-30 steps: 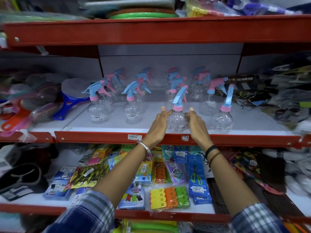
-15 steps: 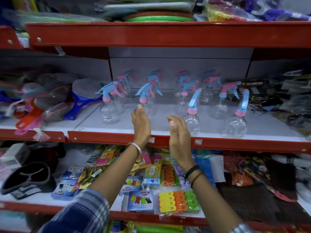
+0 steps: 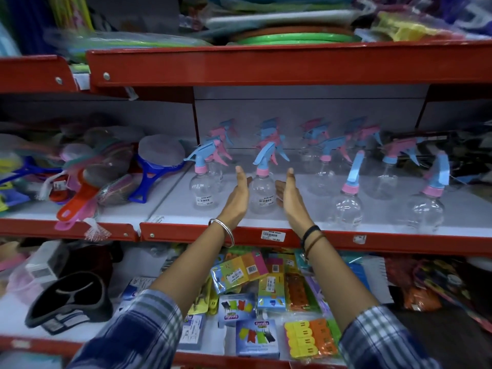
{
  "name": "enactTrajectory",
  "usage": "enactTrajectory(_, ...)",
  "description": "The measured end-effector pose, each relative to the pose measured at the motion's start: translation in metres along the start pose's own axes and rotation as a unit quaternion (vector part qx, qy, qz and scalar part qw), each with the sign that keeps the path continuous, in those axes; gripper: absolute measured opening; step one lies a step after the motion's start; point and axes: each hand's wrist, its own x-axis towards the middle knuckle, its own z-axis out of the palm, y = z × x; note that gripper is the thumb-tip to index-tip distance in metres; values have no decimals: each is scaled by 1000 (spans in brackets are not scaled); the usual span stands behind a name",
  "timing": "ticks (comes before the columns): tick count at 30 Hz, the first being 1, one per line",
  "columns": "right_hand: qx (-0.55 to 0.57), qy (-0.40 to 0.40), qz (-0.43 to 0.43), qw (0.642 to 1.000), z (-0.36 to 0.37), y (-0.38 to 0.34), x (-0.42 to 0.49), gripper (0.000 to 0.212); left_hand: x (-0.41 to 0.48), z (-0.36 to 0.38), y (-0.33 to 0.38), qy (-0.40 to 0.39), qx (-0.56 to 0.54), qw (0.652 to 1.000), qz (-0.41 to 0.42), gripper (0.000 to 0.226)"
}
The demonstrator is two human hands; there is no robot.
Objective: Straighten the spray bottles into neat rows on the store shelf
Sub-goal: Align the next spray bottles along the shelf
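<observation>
Several clear spray bottles with pink and blue trigger heads stand on the white middle shelf (image 3: 306, 221). My left hand (image 3: 237, 198) and my right hand (image 3: 290, 198) reach in with straight fingers, palms facing each other, on either side of the second front bottle (image 3: 262, 190). Whether the palms touch that bottle I cannot tell. The front left bottle (image 3: 202, 187) stands just left of my left hand. Two more front bottles (image 3: 347, 206) (image 3: 427, 209) stand to the right, near the shelf's edge. Further bottles line up behind, blurred.
Orange and blue brushes (image 3: 149, 171) and netted scrubbers crowd the shelf section to the left. The red shelf lip (image 3: 399, 242) carries a price label (image 3: 273, 235). Packets of clips (image 3: 311, 339) fill the shelf below; green rings (image 3: 292, 39) lie on the shelf above.
Both hands left the third front bottle and moved left. They now flank the second front bottle. The camera view shifted left as well.
</observation>
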Motion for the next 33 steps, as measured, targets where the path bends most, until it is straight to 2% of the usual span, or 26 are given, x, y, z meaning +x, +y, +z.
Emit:
enactTrajectory(4, 17, 8, -25, 1000, -2, 1, -14, 74, -11, -7, -2, -17, 17, 1000, 8, 127)
enactTrajectory(7, 14, 28, -25, 999, -5, 4, -24, 83, -21, -10, -4, -32, 35, 999, 9, 119)
enactTrajectory(11, 6, 38, -49, 998, -8, 7, -41, 76, -33, -14, -8, -44, 54, 997, 16, 107)
enactTrajectory(15, -35, 56, -75, 995, -7, 5, -57, 83, -40, -17, -7, -53, 61, 997, 19, 96)
enactTrajectory(18, -58, 52, -74, 994, -3, 7, -62, 77, -44, -20, -9, -50, 41, 998, 17, 89)
enactTrajectory(20, -51, 94, -102, 989, 4, 10, -67, 68, -45, -26, -12, -2, 16, 999, 28, 84)
enactTrajectory(23, 0, 177, -230, 957, 22, 13, -84, 46, -44, -43, -21, 119, -51, 990, 53, 74)
enactTrajectory(25, 14, 158, -326, 932, 41, 11, -94, 44, -38, -62, -26, 186, -88, 977, 49, 68)
enactTrajectory(27, 2, 83, -361, 929, 65, 4, -96, 42, -26, -85, -31, 215, -94, 972, 36, 70)
enactTrajectory(29, -19, 10, -330, 944, 90, -4, -87, 42, -12, -107, -33, 205, -83, 975, 17, 75)
enactTrajectory(33, -48, -44, -120, 991, 127, -11, -49, 58, 6, -131, -33, 113, -43, 992, -19, 80)
